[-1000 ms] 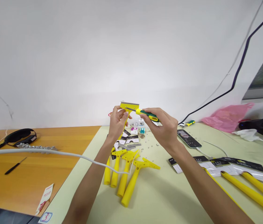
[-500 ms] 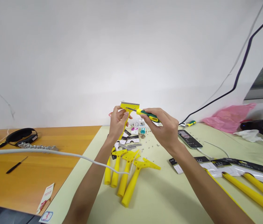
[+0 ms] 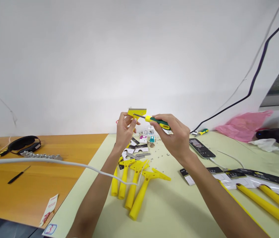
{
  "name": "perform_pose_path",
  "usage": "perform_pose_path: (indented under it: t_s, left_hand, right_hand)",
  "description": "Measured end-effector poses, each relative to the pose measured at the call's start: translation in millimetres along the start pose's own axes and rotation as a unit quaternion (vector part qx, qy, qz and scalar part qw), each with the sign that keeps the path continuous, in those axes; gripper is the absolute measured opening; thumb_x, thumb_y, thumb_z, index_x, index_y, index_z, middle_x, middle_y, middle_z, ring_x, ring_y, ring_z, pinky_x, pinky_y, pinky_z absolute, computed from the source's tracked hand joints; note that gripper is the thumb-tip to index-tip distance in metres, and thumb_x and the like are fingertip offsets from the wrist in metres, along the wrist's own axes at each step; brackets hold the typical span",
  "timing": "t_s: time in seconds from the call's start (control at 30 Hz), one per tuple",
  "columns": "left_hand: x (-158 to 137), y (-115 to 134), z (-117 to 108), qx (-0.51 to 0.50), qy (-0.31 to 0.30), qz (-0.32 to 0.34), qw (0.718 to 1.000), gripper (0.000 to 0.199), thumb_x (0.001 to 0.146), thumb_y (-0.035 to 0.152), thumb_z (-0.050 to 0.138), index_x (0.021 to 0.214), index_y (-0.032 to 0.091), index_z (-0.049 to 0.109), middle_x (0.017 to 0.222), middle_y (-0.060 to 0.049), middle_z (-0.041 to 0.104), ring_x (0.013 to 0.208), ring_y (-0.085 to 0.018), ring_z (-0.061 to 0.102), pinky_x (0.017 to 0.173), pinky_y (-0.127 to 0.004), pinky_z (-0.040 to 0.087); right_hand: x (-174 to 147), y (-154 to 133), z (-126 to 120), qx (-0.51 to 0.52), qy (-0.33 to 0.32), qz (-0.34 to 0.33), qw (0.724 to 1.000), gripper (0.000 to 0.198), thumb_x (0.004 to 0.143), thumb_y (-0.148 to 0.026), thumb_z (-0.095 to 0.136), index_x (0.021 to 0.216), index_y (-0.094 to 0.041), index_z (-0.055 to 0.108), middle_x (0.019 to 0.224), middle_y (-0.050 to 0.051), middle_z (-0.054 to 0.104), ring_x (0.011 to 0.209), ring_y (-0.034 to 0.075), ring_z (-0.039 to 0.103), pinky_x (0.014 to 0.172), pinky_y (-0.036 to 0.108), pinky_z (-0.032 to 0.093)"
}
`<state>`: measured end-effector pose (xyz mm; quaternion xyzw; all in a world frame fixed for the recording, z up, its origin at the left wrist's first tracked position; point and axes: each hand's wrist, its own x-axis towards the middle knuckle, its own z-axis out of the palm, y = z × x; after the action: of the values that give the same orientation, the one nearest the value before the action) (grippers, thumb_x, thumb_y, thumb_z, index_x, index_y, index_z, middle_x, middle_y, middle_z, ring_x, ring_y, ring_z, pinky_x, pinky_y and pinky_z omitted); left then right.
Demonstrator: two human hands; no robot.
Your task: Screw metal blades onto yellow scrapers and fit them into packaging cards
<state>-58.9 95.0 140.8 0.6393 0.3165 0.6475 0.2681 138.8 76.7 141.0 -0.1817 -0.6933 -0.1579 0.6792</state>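
My left hand [image 3: 125, 131] is closed around a yellow scraper [image 3: 137, 112], raised above the table with its head up and a metal blade along the top edge. In my right hand [image 3: 175, 132] is a screwdriver [image 3: 157, 121] with a green and yellow handle, pointing left. Its tip meets the scraper head near the left screw; whether it sits in the slot is too small to tell. Below my hands lie several yellow scraper handles [image 3: 139, 198] side by side. Loose metal blades [image 3: 143, 154] and small screws [image 3: 167, 154] are scattered behind them.
A white cable [image 3: 62, 161] crosses in front of my left forearm. To the right are a phone [image 3: 202, 148], packaged cards [image 3: 265, 180] and yellow tubes [image 3: 265, 205]. The wooden table [image 3: 70, 185] at left bears a black screwdriver [image 3: 17, 177] and headphones [image 3: 24, 144].
The scraper head has turned slightly in my left hand, while the screwdriver tip stays at its left screw. My right hand has barely shifted.
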Motion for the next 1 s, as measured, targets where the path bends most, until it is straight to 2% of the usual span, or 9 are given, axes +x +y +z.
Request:
perform_pose_path:
  t_s: [0.17, 0.23, 0.37, 0.43, 0.6, 0.8, 1.0]
  left_hand:
    - [1.3, 0.2, -3.0, -0.015, 0.005, 0.009, 1.000, 0.043, 0.095, 0.051, 0.081, 0.107, 0.026, 0.048, 0.114, -0.006, 0.075, 0.078, -0.014, 0.070, 0.050, -0.020, 0.052]
    - [3.0, -1.1, -5.4, -0.013, 0.008, 0.024, 1.000, 0.043, 0.094, 0.050, 0.082, 0.106, 0.026, 0.048, 0.115, -0.007, 0.074, 0.085, -0.017, 0.072, 0.051, -0.021, 0.052]
    - [5.0, -2.6, -8.7, 0.010, 0.003, 0.048, 0.999, 0.039, 0.096, 0.050, 0.080, 0.108, 0.026, 0.051, 0.115, -0.007, 0.072, 0.091, -0.019, 0.074, 0.052, -0.022, 0.052]
    - [4.9, -2.4, -8.8, 0.018, 0.004, 0.058, 0.998, 0.037, 0.098, 0.049, 0.078, 0.108, 0.026, 0.052, 0.114, -0.007, 0.072, 0.091, -0.018, 0.074, 0.052, -0.022, 0.053]
    - [3.6, -1.4, -7.2, 0.023, 0.014, 0.073, 0.997, 0.034, 0.099, 0.047, 0.077, 0.109, 0.025, 0.054, 0.105, -0.005, 0.070, 0.090, -0.019, 0.073, 0.051, -0.023, 0.052]
    - [3.0, -2.8, -6.3, 0.025, 0.026, 0.068, 0.997, 0.038, 0.098, 0.051, 0.078, 0.108, 0.026, 0.053, 0.107, -0.006, 0.070, 0.090, -0.019, 0.073, 0.052, -0.022, 0.052]
    - [3.4, -4.7, -6.2, 0.019, 0.030, 0.060, 0.998, 0.037, 0.098, 0.050, 0.078, 0.109, 0.026, 0.053, 0.110, -0.007, 0.071, 0.090, -0.018, 0.073, 0.053, -0.023, 0.053]
  right_hand:
    - [1.5, 2.7, -3.9, 0.035, -0.090, -0.020, 0.995, 0.021, 0.107, -0.018, 0.064, 0.128, -0.022, 0.064, 0.125, 0.017, 0.072, 0.121, 0.026, 0.072, 0.098, 0.046, 0.067]
    - [1.3, 4.0, -5.5, 0.044, -0.112, -0.022, 0.992, 0.026, 0.107, -0.016, 0.061, 0.132, -0.023, 0.061, 0.125, 0.016, 0.072, 0.122, 0.027, 0.071, 0.099, 0.047, 0.066]
    - [1.0, 5.0, -6.5, 0.033, -0.080, -0.022, 0.996, 0.023, 0.107, -0.016, 0.064, 0.128, -0.024, 0.065, 0.110, 0.011, 0.075, 0.100, 0.024, 0.075, 0.083, 0.039, 0.066]
    - [1.0, 4.4, -6.0, 0.029, -0.058, -0.016, 0.998, 0.020, 0.106, -0.018, 0.067, 0.125, -0.024, 0.067, 0.107, 0.010, 0.076, 0.096, 0.023, 0.075, 0.078, 0.037, 0.065]
    - [0.2, 1.0, -3.7, 0.031, -0.033, 0.016, 0.999, 0.014, 0.104, -0.019, 0.071, 0.118, -0.022, 0.070, 0.105, 0.010, 0.078, 0.095, 0.023, 0.077, 0.079, 0.036, 0.065]
    - [-1.7, -1.3, -2.9, 0.045, -0.033, 0.068, 0.996, 0.012, 0.104, -0.025, 0.071, 0.116, -0.022, 0.069, 0.103, 0.008, 0.077, 0.089, 0.022, 0.077, 0.076, 0.036, 0.065]
    - [-0.8, -3.2, -1.5, 0.034, -0.040, 0.046, 0.998, 0.014, 0.105, -0.021, 0.069, 0.119, -0.023, 0.067, 0.104, 0.009, 0.076, 0.092, 0.022, 0.075, 0.078, 0.036, 0.064]
